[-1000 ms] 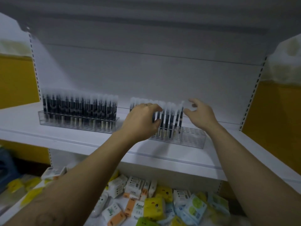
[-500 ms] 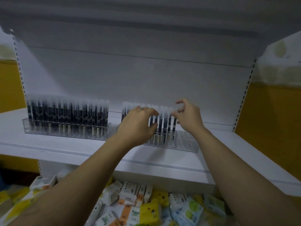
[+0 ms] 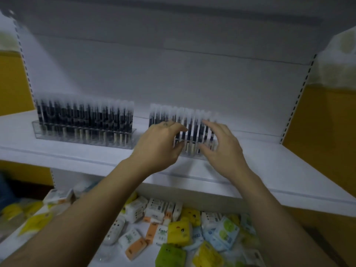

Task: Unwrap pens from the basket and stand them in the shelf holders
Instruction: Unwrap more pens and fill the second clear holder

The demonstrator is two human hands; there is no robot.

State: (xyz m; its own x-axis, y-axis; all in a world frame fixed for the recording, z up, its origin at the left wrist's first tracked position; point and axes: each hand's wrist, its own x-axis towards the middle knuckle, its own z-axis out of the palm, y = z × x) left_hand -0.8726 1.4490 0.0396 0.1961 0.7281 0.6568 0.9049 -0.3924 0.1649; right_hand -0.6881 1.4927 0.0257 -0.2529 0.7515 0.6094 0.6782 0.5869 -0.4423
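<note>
Two clear holders stand on the white shelf (image 3: 269,170). The left holder (image 3: 84,140) is packed with dark pens (image 3: 84,116) with frosted caps. The right holder (image 3: 192,152) carries a shorter row of the same pens (image 3: 190,128). My left hand (image 3: 159,147) is in front of that row's left part, with finger and thumb loosely curved and nothing plainly between them. My right hand (image 3: 221,149) hovers at the row's right end, its fingers spread and relaxed. The view is blurred. No basket or wrapper is in view.
Below the shelf lies a heap of small tissue packs (image 3: 179,234) in white, yellow, green and orange. A yellow wall (image 3: 323,128) flanks the shelf on the right. The shelf's slotted upright (image 3: 296,105) rises at the back right.
My right hand has dropped from the pen tops to the front of the right holder, with its fingers spread. My left hand has loosened and drawn slightly back. The view has shifted.
</note>
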